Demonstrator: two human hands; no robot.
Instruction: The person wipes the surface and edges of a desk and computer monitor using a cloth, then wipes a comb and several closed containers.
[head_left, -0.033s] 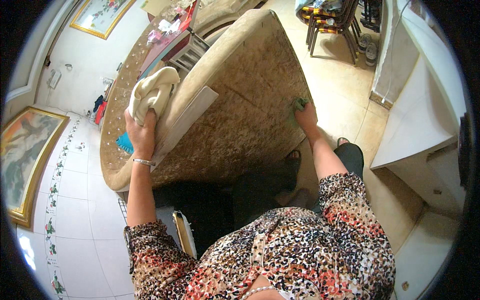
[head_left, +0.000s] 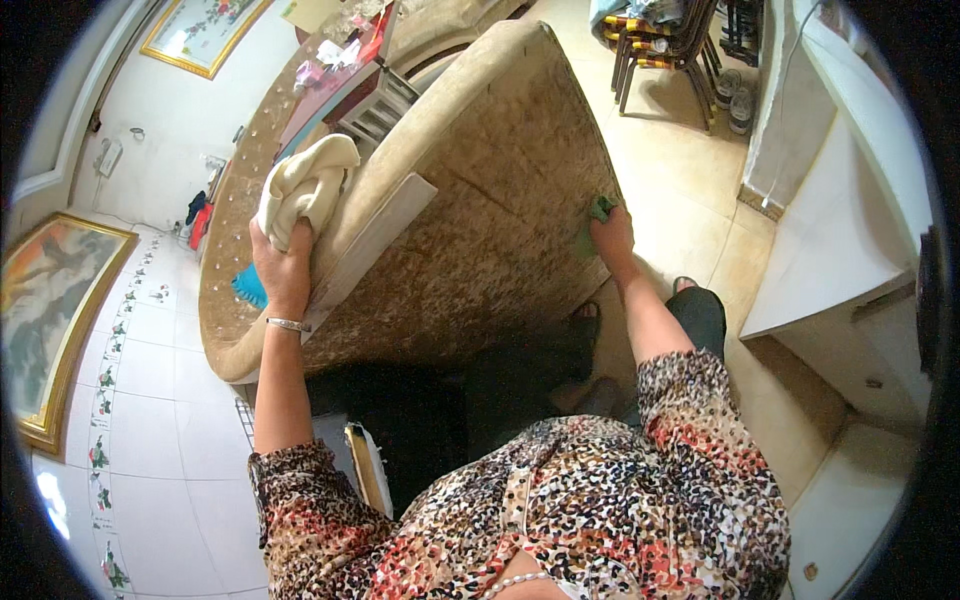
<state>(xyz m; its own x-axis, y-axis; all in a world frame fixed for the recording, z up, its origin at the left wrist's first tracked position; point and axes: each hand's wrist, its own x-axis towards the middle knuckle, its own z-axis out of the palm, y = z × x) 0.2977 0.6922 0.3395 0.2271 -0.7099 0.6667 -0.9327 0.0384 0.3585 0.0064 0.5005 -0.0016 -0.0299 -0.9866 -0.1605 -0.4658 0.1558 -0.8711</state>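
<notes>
A tall, worn brown plush panel, seemingly the back of a sofa [head_left: 490,200], stands tilted in front of me. My left hand [head_left: 285,265] is closed around a bunched cream cloth [head_left: 315,175], resting by the padded top edge on the left. Low on the right side of the panel, my right hand [head_left: 613,236] grips a green cloth [head_left: 602,208], part of which hangs against the plush. A pale flat strip [head_left: 385,235] lies along the padded edge beside my left wrist. Something bright blue with a scalloped edge [head_left: 250,287] shows left of that wrist.
A red-edged table with pink and white items [head_left: 340,55] and a grey slatted stool [head_left: 380,110] stand beyond the padding. Stacked chairs [head_left: 665,45] and shoes [head_left: 738,105] are at the far right. A white angled panel [head_left: 840,230] rises on the right; framed pictures [head_left: 70,320] line the left.
My right hand and the green cloth have shifted very slightly, and more of the cloth's hanging part shows. My left hand and the cream cloth look the same.
</notes>
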